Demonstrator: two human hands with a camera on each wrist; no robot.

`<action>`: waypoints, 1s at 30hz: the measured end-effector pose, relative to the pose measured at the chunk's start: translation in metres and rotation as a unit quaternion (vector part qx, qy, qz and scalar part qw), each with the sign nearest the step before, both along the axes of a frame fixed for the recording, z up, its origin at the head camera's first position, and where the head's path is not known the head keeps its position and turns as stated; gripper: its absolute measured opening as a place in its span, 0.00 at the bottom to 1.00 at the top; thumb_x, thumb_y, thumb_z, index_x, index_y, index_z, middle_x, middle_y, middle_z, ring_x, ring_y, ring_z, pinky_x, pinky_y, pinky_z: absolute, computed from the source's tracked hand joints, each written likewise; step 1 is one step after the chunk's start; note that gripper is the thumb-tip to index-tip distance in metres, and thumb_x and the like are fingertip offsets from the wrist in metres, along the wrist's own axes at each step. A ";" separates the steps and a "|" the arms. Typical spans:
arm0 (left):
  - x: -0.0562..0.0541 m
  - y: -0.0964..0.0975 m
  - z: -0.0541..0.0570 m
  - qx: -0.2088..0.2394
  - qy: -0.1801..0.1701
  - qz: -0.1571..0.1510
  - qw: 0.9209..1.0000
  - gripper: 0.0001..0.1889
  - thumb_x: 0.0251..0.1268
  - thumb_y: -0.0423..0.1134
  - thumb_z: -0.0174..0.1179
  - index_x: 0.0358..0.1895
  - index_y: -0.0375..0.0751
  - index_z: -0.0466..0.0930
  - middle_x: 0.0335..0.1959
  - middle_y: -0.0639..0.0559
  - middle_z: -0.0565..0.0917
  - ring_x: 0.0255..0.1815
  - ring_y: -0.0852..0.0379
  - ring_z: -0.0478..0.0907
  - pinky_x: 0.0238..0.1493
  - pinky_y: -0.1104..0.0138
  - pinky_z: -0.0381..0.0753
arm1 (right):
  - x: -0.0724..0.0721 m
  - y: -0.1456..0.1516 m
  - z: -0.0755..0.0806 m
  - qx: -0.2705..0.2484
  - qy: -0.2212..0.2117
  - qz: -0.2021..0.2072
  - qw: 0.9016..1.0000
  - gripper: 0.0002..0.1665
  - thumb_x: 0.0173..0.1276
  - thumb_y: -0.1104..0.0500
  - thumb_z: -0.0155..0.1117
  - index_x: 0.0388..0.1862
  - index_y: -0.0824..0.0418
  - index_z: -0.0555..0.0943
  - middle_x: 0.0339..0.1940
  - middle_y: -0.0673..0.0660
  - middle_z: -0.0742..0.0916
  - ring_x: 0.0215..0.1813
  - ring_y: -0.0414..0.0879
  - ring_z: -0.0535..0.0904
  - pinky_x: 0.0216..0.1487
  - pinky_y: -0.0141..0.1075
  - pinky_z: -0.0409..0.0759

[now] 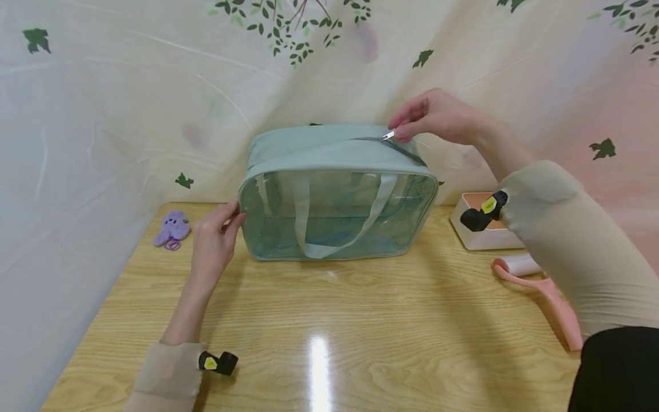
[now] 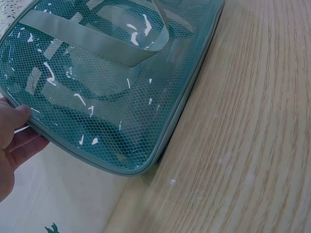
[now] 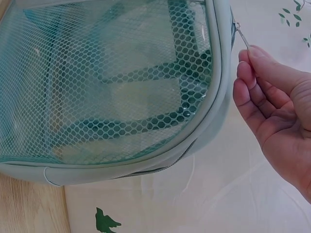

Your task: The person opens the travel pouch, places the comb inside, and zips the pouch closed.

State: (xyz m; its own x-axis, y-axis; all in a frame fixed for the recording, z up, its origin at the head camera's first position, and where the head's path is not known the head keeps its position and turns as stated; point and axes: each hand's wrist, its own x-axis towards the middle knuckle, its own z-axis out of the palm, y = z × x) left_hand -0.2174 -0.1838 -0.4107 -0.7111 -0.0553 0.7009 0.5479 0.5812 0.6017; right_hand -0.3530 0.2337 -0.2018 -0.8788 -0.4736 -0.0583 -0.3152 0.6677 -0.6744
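A pale green bag (image 1: 273, 212) with a clear mesh-patterned front and a hanging strap handle (image 1: 373, 214) stands upright near the back of the table. On its top, the zipper is parted on the right, around the metal zipper pull (image 1: 388, 135). My right hand (image 1: 437, 117) pinches that pull between thumb and fingers; in the right wrist view the pull (image 3: 243, 39) stretches from the bag's edge to the fingertips. My left hand (image 1: 213, 237) grips the bag's left side edge, thumb (image 2: 20, 115) on the front and fingers behind.
A purple plush toy (image 1: 175, 225) lies left of the bag on the wooden table (image 1: 360, 320). At the right are a white box (image 1: 465, 229) with a tan top and a pink-handled roller (image 1: 561, 312), partly behind my right sleeve. A leaf-printed cloth (image 1: 170, 114) hangs behind.
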 end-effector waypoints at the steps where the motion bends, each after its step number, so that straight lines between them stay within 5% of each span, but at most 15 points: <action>1: 0.000 0.000 0.000 0.000 0.001 0.000 1.000 0.15 0.67 0.23 0.64 0.56 0.27 0.84 0.44 0.30 0.88 0.45 0.34 0.88 0.47 0.94 0.75 | -0.001 0.001 0.000 0.002 0.002 0.002 1.000 0.16 0.72 0.56 0.70 0.55 0.61 0.85 0.38 0.45 0.92 0.44 0.41 0.86 0.53 0.23 0.83; 18: -0.001 -0.002 -0.001 -0.006 0.008 0.004 1.000 0.16 0.67 0.24 0.65 0.56 0.28 0.84 0.45 0.30 0.88 0.44 0.34 0.88 0.44 0.95 0.75 | -0.002 0.028 -0.011 0.005 -0.014 -0.021 1.000 0.18 0.72 0.53 0.70 0.56 0.58 0.85 0.39 0.45 0.91 0.47 0.47 0.86 0.56 0.28 0.82; 30: -0.001 -0.002 0.000 -0.022 0.003 0.007 1.000 0.15 0.69 0.26 0.64 0.58 0.31 0.84 0.46 0.32 0.89 0.45 0.38 0.88 0.46 0.95 0.75 | 0.000 0.054 -0.025 0.024 -0.029 -0.041 0.998 0.20 0.73 0.51 0.70 0.59 0.56 0.84 0.44 0.43 0.91 0.51 0.46 0.85 0.54 0.22 0.79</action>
